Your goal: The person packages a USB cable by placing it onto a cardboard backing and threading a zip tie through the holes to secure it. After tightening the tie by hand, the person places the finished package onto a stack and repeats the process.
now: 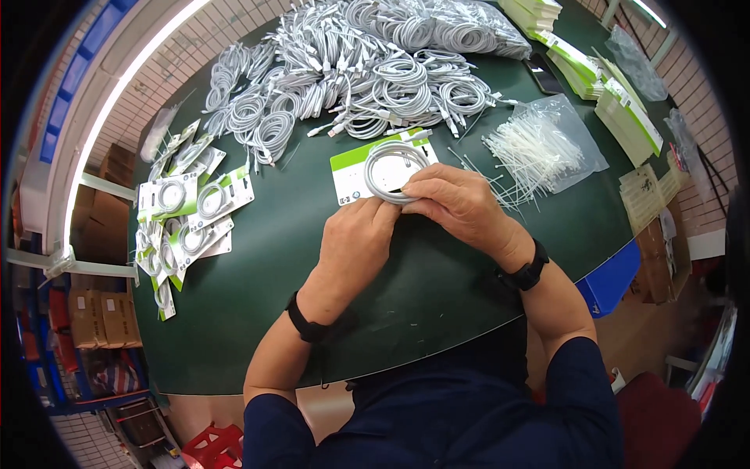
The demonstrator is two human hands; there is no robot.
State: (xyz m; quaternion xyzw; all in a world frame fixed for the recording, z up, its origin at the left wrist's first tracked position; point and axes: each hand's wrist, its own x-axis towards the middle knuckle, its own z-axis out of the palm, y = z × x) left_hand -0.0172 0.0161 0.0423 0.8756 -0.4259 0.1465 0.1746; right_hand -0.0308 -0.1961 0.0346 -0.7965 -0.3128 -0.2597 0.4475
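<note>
Close in front of me, a white card with a green band point(346, 179) has a coiled grey cable point(368, 173) lying against its face. The cable's white plug sticks out at the card's upper right. My right hand point(461, 199) is closed, thumb and fingers pinching the lower right of the coil. At the card's lower edge my left hand point(355, 242) has its fingers curled in; its fingertips are partly hidden by the card and coil. Both hands almost meet below the coil.
A large heap of coiled grey cables point(312, 74) covers the table's far side. Carded cables point(183, 207) pile up at left. White cable ties point(531, 152) spill from a clear bag at right, near a phone point(541, 74) and stacks of green-white cards point(629, 125). The dark green table point(258, 289) has a curved edge.
</note>
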